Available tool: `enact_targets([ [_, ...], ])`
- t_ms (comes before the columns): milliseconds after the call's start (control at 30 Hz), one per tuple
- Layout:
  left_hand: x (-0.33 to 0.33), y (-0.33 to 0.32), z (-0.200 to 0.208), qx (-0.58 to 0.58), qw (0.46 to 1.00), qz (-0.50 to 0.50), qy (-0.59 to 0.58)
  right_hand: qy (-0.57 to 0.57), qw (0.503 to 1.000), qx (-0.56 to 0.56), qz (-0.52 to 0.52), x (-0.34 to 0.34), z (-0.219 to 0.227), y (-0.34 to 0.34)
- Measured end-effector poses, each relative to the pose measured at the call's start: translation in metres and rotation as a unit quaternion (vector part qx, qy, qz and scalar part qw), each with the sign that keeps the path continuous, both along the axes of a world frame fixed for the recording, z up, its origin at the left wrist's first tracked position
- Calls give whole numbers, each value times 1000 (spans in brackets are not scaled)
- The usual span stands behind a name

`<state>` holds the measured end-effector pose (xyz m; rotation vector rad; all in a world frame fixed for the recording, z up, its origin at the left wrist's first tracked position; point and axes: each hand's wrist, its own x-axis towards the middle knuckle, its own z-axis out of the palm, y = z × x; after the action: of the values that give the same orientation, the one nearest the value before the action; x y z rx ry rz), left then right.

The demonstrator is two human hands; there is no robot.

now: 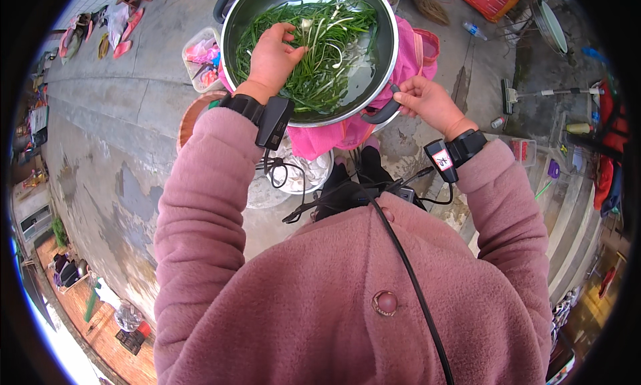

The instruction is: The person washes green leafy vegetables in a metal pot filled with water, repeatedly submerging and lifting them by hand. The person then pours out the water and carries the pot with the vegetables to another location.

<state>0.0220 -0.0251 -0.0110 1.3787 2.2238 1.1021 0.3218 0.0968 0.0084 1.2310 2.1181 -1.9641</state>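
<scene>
A wide dark pan with a shiny rim, at the top of the view, holds water and a heap of long green stalks with white root ends, which look like scallions or chives. My left hand is over the left part of the greens, its fingers bent and the thumb apart from them. Nothing shows in its grasp. My right hand is at the pan's lower right, thumb and fingers closed on the end of the black pan handle. Below the pan lies bright pink cloth.
Beneath the pan stands a bowl of white pieces. A clear box with colourful packets is left of it. Black cables hang from my wrists. Pink slippers lie far left; a squeegee and a bottle lie right.
</scene>
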Motion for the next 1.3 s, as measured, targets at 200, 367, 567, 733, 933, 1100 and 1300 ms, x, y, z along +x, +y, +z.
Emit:
enact_targets([
  [200, 13, -27, 9, 56, 993, -49, 93, -9, 1000, 3, 0, 1, 1, 0],
  [367, 31, -45, 4, -24, 971, -222, -88, -8, 1000, 4, 4, 1, 0, 0],
  [567, 21, -24, -28, -62, 951, -296, 60, -7, 1000, 10, 9, 1, -1, 1],
  [733, 10, 3, -49, -158, 950, -262, 69, 5, 1000, 8, -4, 0, -2, 0],
  [933, 5, 4, -31, -187, 950, -248, 15, -4, 1000, 11, -7, 1, -1, 0],
  [1100, 3, -22, -4, -155, 969, -183, -60, -1, 1000, 14, 1, 0, -1, -1],
  [1300, 11, -43, -4, -270, 927, -257, -33, 1, 1000, -5, -4, 1, 0, 0],
])
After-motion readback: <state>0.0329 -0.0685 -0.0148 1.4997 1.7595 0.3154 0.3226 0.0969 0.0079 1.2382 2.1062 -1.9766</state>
